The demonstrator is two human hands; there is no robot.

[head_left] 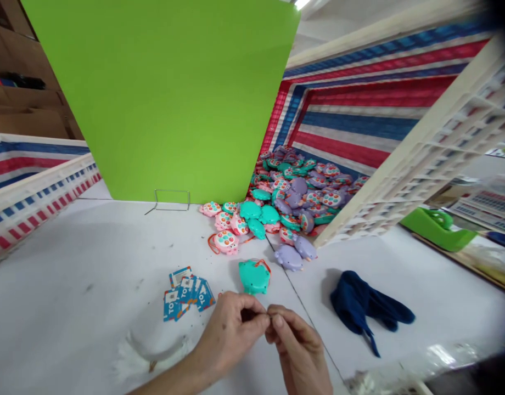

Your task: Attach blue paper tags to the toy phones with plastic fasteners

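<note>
Left hand [230, 329]: pinched shut, fingertips touching the right's; cannot tell what they grasp
Right hand [297, 345]: also pinched shut, contents hidden
Teal animal-shaped toy [253, 277]: on the white tabletop [112, 280], just beyond the hands
Blue printed cards [188, 292]: overlapping, left of the toy
Navy cloth [355, 302]: right of the hands

Teal toy [253, 277] — red cord [269, 267] — on white table [124, 249].
</note>
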